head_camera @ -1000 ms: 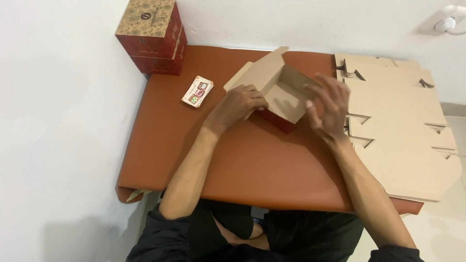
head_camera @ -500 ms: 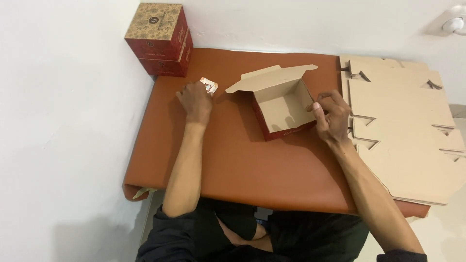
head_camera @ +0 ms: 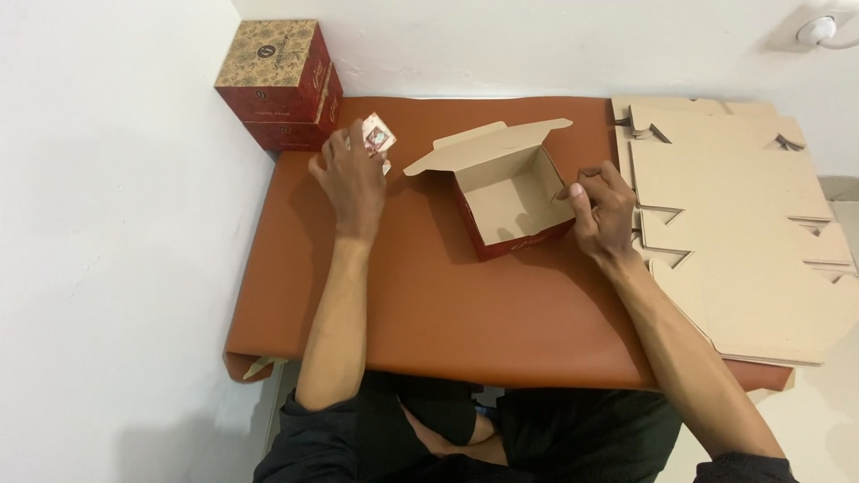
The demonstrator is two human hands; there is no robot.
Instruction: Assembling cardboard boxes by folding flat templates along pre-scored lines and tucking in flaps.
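Gripping a small, glossy red-and-white packet (head_camera: 378,137) between its fingertips, the left hand (head_camera: 351,182) holds it raised just above the far left part of the surface (head_camera: 429,313), which is covered in smooth, rust-brown leatherette. The right hand (head_camera: 604,213) rests at the right wall of an open cardboard box (head_camera: 506,192), its thumb and fingers pinched on the box's upper edge. That box sits near the middle of the surface: squarish, red on the outside, plain matte kraft brown inside, with its flat lid flap standing open toward the far side. Right of it lies a stack of flat, die-cut cardboard blanks (head_camera: 743,233) with notched, angular edges, overhanging the surface's right side. At the far left corner, against the white wall, stand two stacked red boxes (head_camera: 279,85) with ornate patterned tops.
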